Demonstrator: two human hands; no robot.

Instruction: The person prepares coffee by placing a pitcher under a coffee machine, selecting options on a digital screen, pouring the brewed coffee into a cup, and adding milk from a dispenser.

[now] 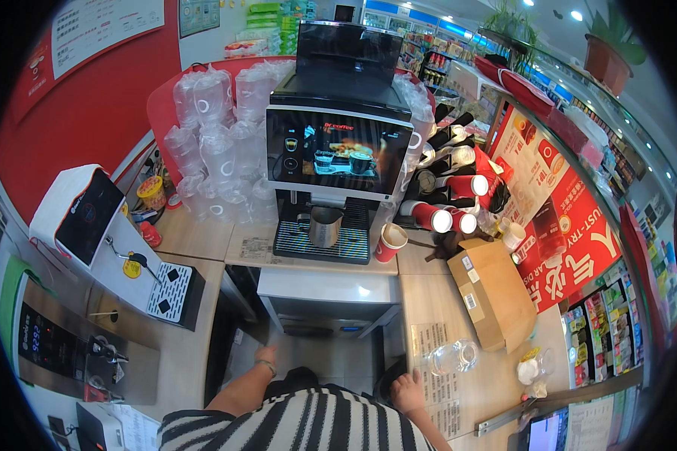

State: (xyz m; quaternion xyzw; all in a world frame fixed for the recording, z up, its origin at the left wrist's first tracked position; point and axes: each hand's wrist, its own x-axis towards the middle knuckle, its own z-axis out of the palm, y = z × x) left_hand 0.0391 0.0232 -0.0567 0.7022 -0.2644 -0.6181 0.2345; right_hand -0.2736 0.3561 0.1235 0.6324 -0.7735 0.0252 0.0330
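Right hand [408, 391], fingers loosely bent around nothing, at counter [429, 297] edge; left hand [265, 355], finger state indeterminable; step, apparently a pause; steel milk pitcher [325, 228], requiring a forward reach.

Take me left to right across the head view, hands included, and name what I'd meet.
White dispenser → left hand → metal pitcher → right hand → clear plastic → flowerpot. Things that overlap these from side to side are left out.
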